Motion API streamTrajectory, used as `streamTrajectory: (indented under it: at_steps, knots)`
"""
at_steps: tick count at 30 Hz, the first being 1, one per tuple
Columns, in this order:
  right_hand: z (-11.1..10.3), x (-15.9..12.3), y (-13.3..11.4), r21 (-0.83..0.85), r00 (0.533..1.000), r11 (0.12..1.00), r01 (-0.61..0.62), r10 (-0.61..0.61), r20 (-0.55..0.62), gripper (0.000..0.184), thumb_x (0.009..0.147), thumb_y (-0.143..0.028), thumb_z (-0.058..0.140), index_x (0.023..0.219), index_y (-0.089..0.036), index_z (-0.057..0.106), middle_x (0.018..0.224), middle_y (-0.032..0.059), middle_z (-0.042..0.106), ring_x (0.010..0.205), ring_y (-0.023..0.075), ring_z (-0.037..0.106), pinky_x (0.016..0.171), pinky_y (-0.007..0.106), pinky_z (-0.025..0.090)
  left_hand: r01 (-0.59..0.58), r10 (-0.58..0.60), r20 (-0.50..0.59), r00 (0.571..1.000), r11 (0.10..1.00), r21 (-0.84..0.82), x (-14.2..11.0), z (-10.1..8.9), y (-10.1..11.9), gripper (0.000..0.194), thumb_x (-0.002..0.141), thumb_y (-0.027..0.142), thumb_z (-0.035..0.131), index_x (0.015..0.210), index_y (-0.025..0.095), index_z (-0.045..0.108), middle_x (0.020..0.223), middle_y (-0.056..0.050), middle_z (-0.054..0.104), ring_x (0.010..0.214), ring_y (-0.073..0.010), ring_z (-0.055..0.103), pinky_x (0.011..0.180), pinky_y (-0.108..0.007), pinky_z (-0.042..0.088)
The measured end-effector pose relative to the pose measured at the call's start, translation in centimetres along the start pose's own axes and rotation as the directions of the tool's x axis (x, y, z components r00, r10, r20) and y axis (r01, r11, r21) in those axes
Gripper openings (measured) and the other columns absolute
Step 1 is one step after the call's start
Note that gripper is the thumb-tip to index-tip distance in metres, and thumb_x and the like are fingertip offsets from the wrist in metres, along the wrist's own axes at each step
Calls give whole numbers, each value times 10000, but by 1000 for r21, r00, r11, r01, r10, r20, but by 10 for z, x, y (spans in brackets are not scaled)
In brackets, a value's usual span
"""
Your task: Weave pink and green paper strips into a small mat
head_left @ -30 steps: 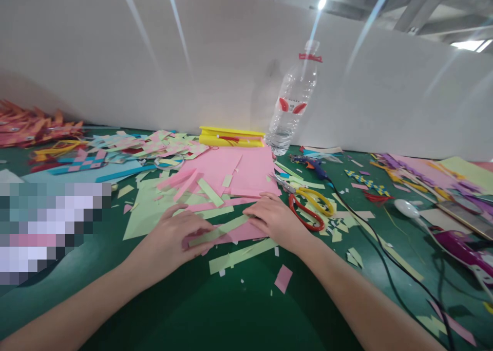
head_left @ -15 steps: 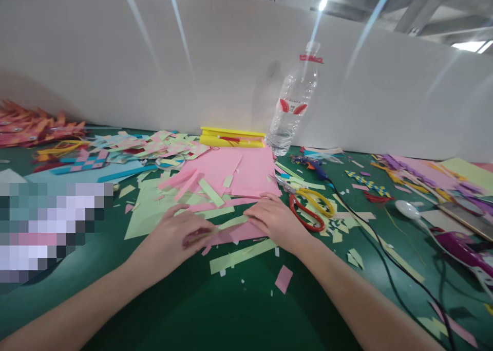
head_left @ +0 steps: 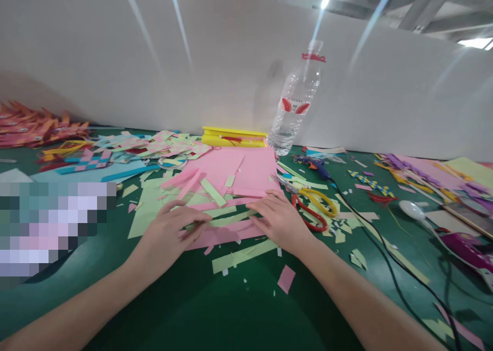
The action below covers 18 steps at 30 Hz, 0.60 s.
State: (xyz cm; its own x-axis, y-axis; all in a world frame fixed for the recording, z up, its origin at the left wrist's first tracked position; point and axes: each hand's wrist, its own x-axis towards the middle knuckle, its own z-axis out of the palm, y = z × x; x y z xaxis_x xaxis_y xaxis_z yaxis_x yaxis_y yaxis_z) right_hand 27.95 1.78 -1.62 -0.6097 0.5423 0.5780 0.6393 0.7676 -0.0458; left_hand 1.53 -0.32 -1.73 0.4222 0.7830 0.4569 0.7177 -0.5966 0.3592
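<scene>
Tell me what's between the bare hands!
In the head view, pale green paper strips and pink paper strips lie between the left hand and the right hand.

The left hand (head_left: 169,233) curls its fingers around the left end of a green strip (head_left: 233,219); whether they pinch it is hard to tell. The right hand (head_left: 279,217) lies palm down at the strip's other end, fingers lightly bent. A pink strip (head_left: 227,234) lies just nearer the wearer, and pink sheets (head_left: 254,171) lie beyond both hands. Just beside the right hand are scissors (head_left: 308,190) with one red and one yellow handle. A clear bottle (head_left: 295,107) stands by the white wall (head_left: 173,68), next to yellow paper (head_left: 213,139). Paper scraps litter the green bench (head_left: 231,315).
</scene>
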Motion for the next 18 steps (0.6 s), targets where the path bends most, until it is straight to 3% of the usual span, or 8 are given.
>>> streamTrajectory:
  at_steps: [8, 13, 18]
  knots:
    - [1, -2, 6, 108, 963, 969, -221, 235, -131, 166, 910, -158, 500, 1004, -197, 632, 928, 64, 722, 860, 207, 666, 796, 369, 514, 276, -282, -15, 959, 947, -162, -3, -1, -4, 303, 831, 470, 548, 960, 237, 692, 906, -47, 715, 834, -231, 648, 718, -336, 522]
    - [0, -3, 4, 170, 912, 922, -348, 375, -166, 100, 877, -201, 569, 941, -189, 644, 910, 61, 738, 810, 211, 695, 726, 328, 532, 309, -311, 14, 950, 936, -167, -2, -1, -5, 324, 794, 533, 581, 874, 242, 699, 882, -40, 721, 838, -246, 648, 737, -360, 514]
    - [-5, 0, -2, 222, 850, 865, -450, 491, -190, 108, 869, -288, 589, 815, -200, 621, 559, -4, 644, 649, 191, 668, 585, 268, 493, 307, -306, 33, 952, 941, -141, -1, -2, -5, 298, 802, 514, 567, 815, 246, 697, 849, -33, 720, 801, -239, 639, 722, -359, 508]
